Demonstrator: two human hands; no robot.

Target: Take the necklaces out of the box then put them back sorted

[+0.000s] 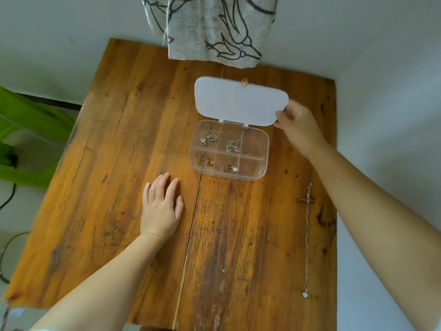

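— Clear plastic, that organizer box (229,149); where does it sit?
— Toward the far middle of the wooden tabletop (119,163), its frosted lid (241,101) swung up and back on the hinge.
— And what is the person's right hand (298,125) doing?
— Its fingers pinch the lid's near right corner, closed on the edge.
— The left hand (162,206)?
— It lies flat on the tabletop, palm down, fingers spread a little, holding nothing, near the box's left front corner but apart from it.
— Where are the necklaces?
— Four small tangles of chain (218,151) fill the left and middle compartments, two in the far row, two in the near; both right compartments look bare. One long necklace (307,237) lies stretched out straight along the tabletop's right edge, well apart from the box, a small pale pendant at its near end
— Anything behind?
— A patterned cloth (214,27) hangs over the far edge
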